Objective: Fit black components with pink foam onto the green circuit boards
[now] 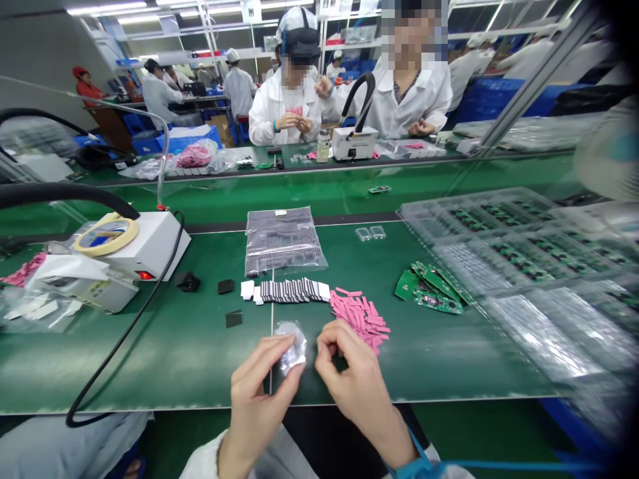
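My left hand (257,399) pinches a crumpled plastic bag (292,347); my right hand (357,389) curls closed, just beside the pink strips (360,318).

Bright overhead tube lights (120,18); glare on plastic trays (529,266); edges bowed, right corner perhaps smeared.

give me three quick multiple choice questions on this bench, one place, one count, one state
1. Where do the green circuit boards lie?
A right of the pink strips
B left of them
C on the white machine

2. How many small clear plastic pieces sit beside the bag of dark strips?
A one
B two
C six

3. The clear film at the left hand is:
A flat
B rolled
C crumpled

1 A, the boards sit right of the pile.
2 B, two lie side by side.
3 C, it is bunched against the fingers.
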The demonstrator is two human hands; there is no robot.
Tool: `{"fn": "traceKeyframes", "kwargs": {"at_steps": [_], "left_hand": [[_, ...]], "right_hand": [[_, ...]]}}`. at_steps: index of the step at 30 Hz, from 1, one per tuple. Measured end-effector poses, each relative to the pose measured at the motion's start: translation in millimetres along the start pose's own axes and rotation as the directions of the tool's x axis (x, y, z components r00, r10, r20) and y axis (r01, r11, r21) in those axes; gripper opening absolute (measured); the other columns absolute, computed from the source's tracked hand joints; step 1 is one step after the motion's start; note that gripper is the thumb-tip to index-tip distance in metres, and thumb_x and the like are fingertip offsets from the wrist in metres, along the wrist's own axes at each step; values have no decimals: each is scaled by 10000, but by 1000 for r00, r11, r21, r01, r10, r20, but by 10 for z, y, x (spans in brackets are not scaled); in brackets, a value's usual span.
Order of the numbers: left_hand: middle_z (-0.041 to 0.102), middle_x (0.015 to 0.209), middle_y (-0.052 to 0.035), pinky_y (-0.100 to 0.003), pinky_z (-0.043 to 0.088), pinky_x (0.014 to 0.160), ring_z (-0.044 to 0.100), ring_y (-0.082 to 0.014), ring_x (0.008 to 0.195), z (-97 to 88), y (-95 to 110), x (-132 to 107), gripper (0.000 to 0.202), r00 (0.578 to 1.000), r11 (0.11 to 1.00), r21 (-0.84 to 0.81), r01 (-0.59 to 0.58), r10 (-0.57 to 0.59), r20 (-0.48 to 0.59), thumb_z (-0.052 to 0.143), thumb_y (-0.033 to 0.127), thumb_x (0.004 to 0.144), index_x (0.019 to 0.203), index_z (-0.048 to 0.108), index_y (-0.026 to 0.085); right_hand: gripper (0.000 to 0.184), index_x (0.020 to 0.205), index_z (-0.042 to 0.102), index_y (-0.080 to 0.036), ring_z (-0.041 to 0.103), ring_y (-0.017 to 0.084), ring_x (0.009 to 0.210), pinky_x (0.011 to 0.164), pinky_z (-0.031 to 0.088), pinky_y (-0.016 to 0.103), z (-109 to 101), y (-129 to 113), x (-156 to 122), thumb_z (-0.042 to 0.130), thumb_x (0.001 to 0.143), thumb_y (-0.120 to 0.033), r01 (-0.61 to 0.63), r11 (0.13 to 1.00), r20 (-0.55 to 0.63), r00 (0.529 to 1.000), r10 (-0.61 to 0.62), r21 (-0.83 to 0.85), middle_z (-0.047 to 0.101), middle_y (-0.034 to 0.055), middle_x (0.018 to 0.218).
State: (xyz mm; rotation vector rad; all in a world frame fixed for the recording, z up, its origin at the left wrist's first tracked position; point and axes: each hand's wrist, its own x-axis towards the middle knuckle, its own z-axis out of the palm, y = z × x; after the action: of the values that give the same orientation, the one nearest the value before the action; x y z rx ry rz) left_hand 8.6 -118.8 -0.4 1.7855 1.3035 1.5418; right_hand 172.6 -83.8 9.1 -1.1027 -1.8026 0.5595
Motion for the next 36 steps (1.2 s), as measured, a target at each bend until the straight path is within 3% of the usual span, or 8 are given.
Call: {"fn": "traceKeyframes", "kwargs": {"at_steps": [4, 8, 12, 19, 22, 26, 30, 36], "left_hand": [[695, 1085, -62, -329, 568, 860, 663, -224, 1015, -18, -20, -18, 367, 982, 990, -79, 113, -123, -146, 676, 64, 847, 1144, 697, 280], [675, 1043, -62, -293, 575, 824, 667, -193, 951, -5, -15, -34, 327, 970, 985, -74, 156, -166, -178, 693, 100, 846, 1137, 701, 249], [707, 979, -54, -268, 595, 802, 704, -175, 890, 3, 7, -50, 376, 932, 960, -125, 251, -274, -236, 741, 144, 811, 1161, 626, 215], [701, 850, 7, -240, 590, 737, 707, -143, 784, 55, 221, 23, 433, 904, 891, -210, 402, -423, -59, 739, 159, 791, 1125, 480, 249], [694, 812, 26, -228, 577, 710, 690, -129, 724, 99, 297, 49, 427, 882, 853, -262, 451, -471, -15, 737, 153, 768, 1096, 481, 250], [709, 837, 5, -221, 566, 721, 684, -136, 761, 86, 284, 63, 309, 859, 816, -293, 499, -510, 43, 748, 185, 783, 1040, 585, 236], [673, 820, -8, -215, 529, 720, 647, -137, 771, 61, 233, 94, 32, 897, 858, -271, 437, -437, 62, 714, 231, 846, 873, 702, 218], [650, 806, -15, -245, 494, 697, 620, -160, 766, 79, 217, 124, 17, 922, 885, -259, 386, -380, 74, 715, 203, 848, 853, 718, 219]], "right_hand": [[181, 802, 475, -211, 522, 158, 625, 588, 369, 289, 13, 71, 18, 456, 888, -54, 53, 945, -6, 998, -58, -323, 561, 27, 759], [177, 863, 532, -193, 575, 181, 666, 606, 380, 307, 140, -32, -67, 434, 929, -62, 160, 893, 169, 981, -96, -420, 629, 70, 854], [153, 957, 577, -204, 628, 182, 751, 661, 453, 296, 99, -110, -95, 464, 966, -103, 121, 975, 311, 949, -58, -187, 662, 61, 933], [475, 1334, 512, -255, 649, 235, 1017, 710, 557, 309, -74, -83, -98, 550, 890, -90, 121, 991, 197, 972, -129, 54, 619, 114, 1183], [446, 1293, 574, -281, 650, 217, 990, 733, 570, 301, -58, -51, -128, 543, 900, -72, 115, 984, 153, 979, -135, 138, 621, 95, 1152], [347, 1192, 642, -281, 596, 137, 701, 618, 532, 268, -72, -13, -120, 681, 877, -139, 11, 952, 116, 992, -49, 306, 617, 56, 1066], [309, 1122, 699, -283, 571, 133, 655, 574, 498, 269, -116, 2, -77, 792, 827, -273, -70, 890, 106, 994, 24, 450, 614, 44, 995], [289, 1096, 735, -276, 576, 143, 659, 576, 496, 279, -128, -4, -58, 797, 822, -341, -120, 862, 127, 990, 65, 492, 626, 49, 955]]}}
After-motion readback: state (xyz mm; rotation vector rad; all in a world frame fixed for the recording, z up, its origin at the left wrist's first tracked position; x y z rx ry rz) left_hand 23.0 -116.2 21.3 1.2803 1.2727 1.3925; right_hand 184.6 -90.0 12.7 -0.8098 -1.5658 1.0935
